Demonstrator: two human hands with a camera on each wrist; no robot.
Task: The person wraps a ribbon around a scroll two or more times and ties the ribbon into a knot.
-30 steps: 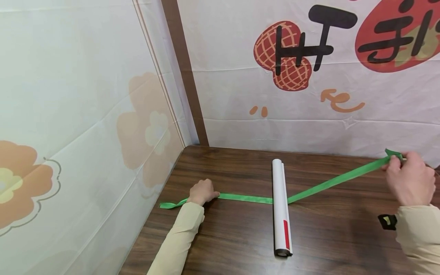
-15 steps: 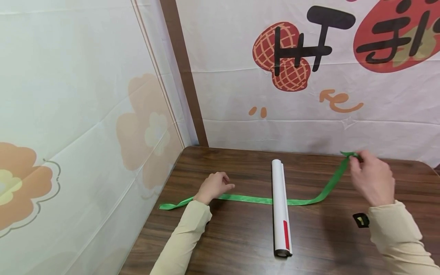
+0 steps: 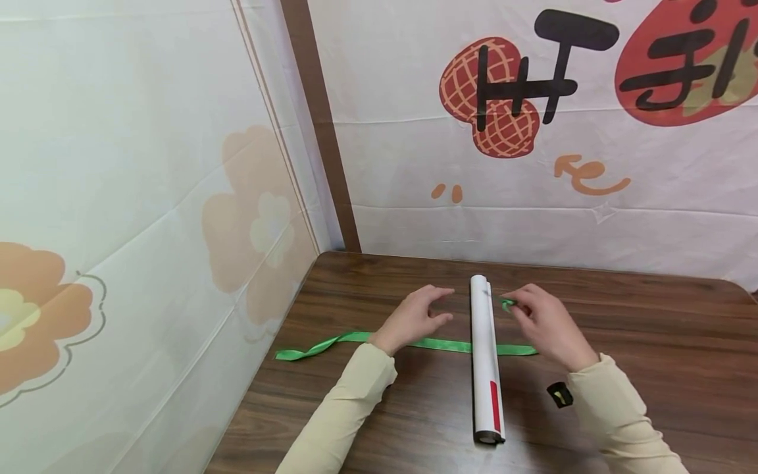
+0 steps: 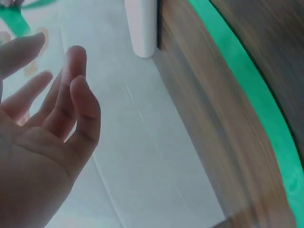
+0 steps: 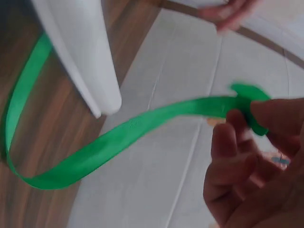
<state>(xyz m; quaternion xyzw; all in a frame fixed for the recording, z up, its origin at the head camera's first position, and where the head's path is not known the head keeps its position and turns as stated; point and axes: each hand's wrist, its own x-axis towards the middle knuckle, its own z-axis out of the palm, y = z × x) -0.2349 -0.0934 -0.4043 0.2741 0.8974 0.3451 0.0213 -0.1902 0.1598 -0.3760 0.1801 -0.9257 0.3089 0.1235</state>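
A green ribbon (image 3: 441,344) runs crosswise beneath a white paper roll (image 3: 484,362), which lies lengthwise on the table with a red patch near its dark front end. My right hand (image 3: 547,322) pinches the ribbon's right end between thumb and fingers. From there the ribbon (image 5: 95,154) droops in a loop and passes under the roll (image 5: 83,52), as the right wrist view shows. Left of the roll, my left hand (image 3: 411,319) hovers over the ribbon with thumb and fingers spread, holding nothing. In the left wrist view the left hand's fingers (image 4: 88,107) are loosely bent.
The dark wood table (image 3: 426,408) meets a white printed cloth (image 3: 391,171) at the back and another flowered cloth (image 3: 148,164) on the left. The ribbon's twisted left end (image 3: 290,355) lies near the table's left edge. A black strap piece (image 3: 559,394) shows by the right wrist.
My right hand has carried the ribbon's end leftward, close to the roll, and the ribbon has gone slack. My left hand has let go of the ribbon, lifted and moved right towards the roll.
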